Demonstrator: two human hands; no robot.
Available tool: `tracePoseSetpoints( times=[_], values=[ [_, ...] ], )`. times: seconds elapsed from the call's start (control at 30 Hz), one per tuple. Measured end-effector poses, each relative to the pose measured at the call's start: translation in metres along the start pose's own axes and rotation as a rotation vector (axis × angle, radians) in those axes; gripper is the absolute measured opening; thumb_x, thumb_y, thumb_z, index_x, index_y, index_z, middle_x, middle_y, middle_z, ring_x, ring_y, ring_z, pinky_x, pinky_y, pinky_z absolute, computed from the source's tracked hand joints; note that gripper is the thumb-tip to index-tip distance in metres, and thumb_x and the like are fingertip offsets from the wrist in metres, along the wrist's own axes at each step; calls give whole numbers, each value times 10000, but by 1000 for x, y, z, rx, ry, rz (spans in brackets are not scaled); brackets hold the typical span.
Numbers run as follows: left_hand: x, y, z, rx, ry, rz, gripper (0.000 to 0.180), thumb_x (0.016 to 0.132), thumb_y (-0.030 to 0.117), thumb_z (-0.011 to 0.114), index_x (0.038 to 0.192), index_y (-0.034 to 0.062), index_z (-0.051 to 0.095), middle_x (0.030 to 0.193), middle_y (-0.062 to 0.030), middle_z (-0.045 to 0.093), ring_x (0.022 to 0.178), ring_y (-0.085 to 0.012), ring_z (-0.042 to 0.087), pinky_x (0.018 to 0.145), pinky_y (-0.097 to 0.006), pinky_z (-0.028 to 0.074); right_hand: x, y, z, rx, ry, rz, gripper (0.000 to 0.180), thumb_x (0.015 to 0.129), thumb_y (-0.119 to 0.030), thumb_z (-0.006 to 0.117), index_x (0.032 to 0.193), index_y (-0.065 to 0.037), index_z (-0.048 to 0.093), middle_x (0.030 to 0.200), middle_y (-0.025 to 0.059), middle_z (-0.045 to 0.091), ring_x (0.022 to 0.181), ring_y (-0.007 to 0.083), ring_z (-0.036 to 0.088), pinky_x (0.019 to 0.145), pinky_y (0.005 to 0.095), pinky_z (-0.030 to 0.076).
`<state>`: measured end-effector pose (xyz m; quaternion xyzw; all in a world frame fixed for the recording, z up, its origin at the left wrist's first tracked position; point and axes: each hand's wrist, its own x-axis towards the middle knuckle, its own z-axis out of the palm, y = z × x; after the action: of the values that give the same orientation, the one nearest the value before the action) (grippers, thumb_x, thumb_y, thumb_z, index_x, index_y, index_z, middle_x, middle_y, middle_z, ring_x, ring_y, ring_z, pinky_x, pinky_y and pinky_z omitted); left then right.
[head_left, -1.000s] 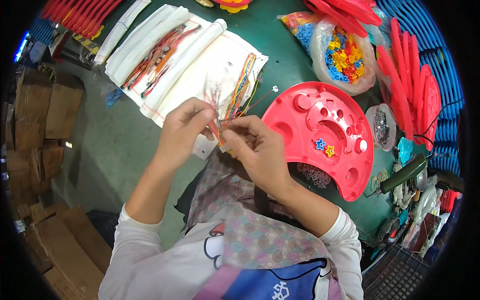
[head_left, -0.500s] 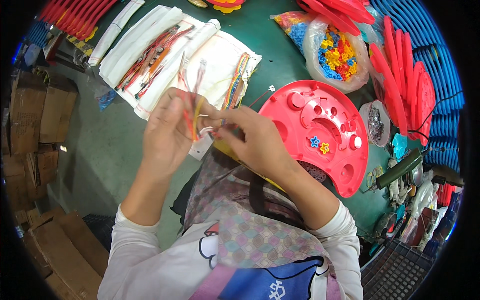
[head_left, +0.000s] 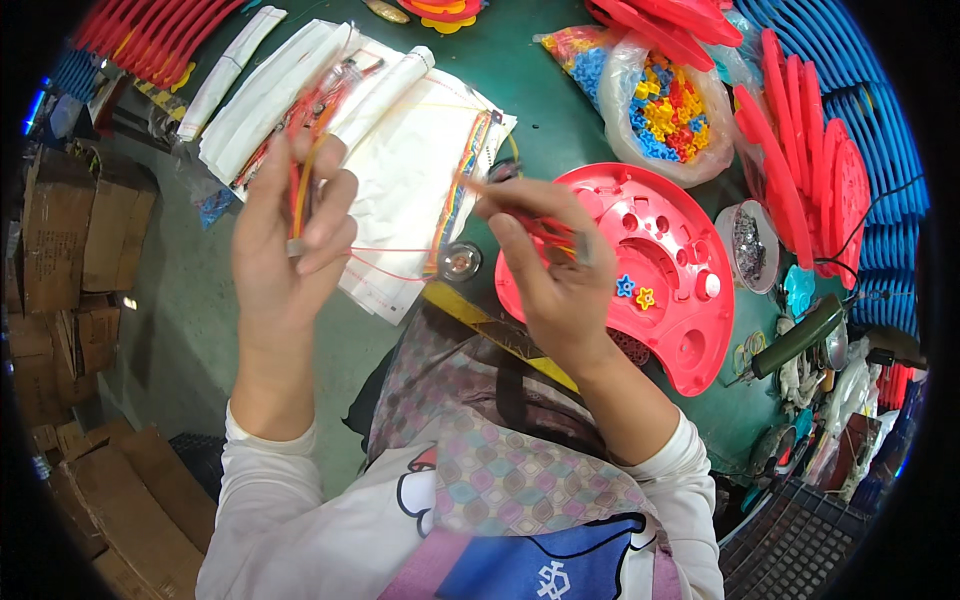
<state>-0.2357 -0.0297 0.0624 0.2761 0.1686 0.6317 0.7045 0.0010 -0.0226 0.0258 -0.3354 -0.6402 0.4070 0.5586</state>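
Near the table's front left, my left hand [head_left: 290, 225] is closed on red and yellow wires [head_left: 301, 190] with a small pale connector at their lower end. My right hand [head_left: 560, 265] curls round more red and yellow wires [head_left: 552, 235], over the left part of a red crescent-shaped plastic panel [head_left: 690, 235]. A thin red wire stretches between the hands. Beside it, at the table's edge, is a small round speaker [head_left: 461, 261]. A dark round part [head_left: 503, 172], blurred, shows beyond my right hand. Rainbow ribbon wires [head_left: 462, 190] lie on white sheets [head_left: 395, 190].
A blue star [head_left: 624, 285] and a yellow star [head_left: 645, 298] sit on the panel. Behind are a bag of coloured plastic pieces [head_left: 665, 110] and stacked red panels [head_left: 800, 150]. A bowl of small metal parts [head_left: 750, 245] and a green power screwdriver [head_left: 800, 338] are at right; cardboard boxes [head_left: 75, 220] at left.
My hands have moved apart, the left one leftward and the right one rightward, each with wires in it. The round speaker and the dark round part now show between them.
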Motion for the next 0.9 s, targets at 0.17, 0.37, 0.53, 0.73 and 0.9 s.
tracePoseSetpoints(
  times=[0.17, 0.37, 0.53, 0.73, 0.9],
  values=[
    [5, -31, -11, 279, 288, 133, 221, 1090, 275, 536, 1008, 75, 583, 955, -89, 660, 544, -95, 473, 426, -217, 309, 3, -9, -40, -129, 125, -229, 229, 1048, -110, 590, 1208, 29, 676, 1263, 184, 654, 1104, 271, 659, 945, 355, 532],
    [0, -70, -52, 989, 400, -9, 134, 1048, 159, 591, 999, 35, 580, 958, -84, 638, 631, -118, 549, 532, -256, 444, -39, -7, -86, -658, -306, -84, 239, 972, -91, 641, 1193, -6, 674, 1274, 174, 633, 1129, 311, 646, 932, 402, 540],
    [4, -80, -34, 1924, 193, 303, 238, 896, 62, 711, 1112, 20, 618, 1141, -156, 572, 946, -295, 609, 850, -404, 504, -63, 5, -98, -839, -504, -179, 365, 799, -16, 676, 1163, -14, 661, 1290, 145, 628, 1137, 337, 632, 939, 427, 540],
    [61, -112, -11, 1850, -196, 436, 233, 934, 106, 692, 1144, 6, 687, 1133, -154, 682, 1071, -326, 616, 964, -410, 486, -63, 6, -90, -850, -492, -216, 368, 799, -25, 637, 1166, -14, 669, 1302, 145, 627, 1189, 333, 614, 985, 432, 526],
    [89, -128, -12, 1714, -280, 119, 210, 951, 153, 683, 1061, -19, 736, 1050, -146, 734, 980, -286, 656, 903, -386, 518, -60, 5, -87, -832, -458, -208, 421, 752, 4, 675, 1172, -29, 674, 1319, 132, 627, 1204, 339, 613, 974, 437, 532]
  ],
)
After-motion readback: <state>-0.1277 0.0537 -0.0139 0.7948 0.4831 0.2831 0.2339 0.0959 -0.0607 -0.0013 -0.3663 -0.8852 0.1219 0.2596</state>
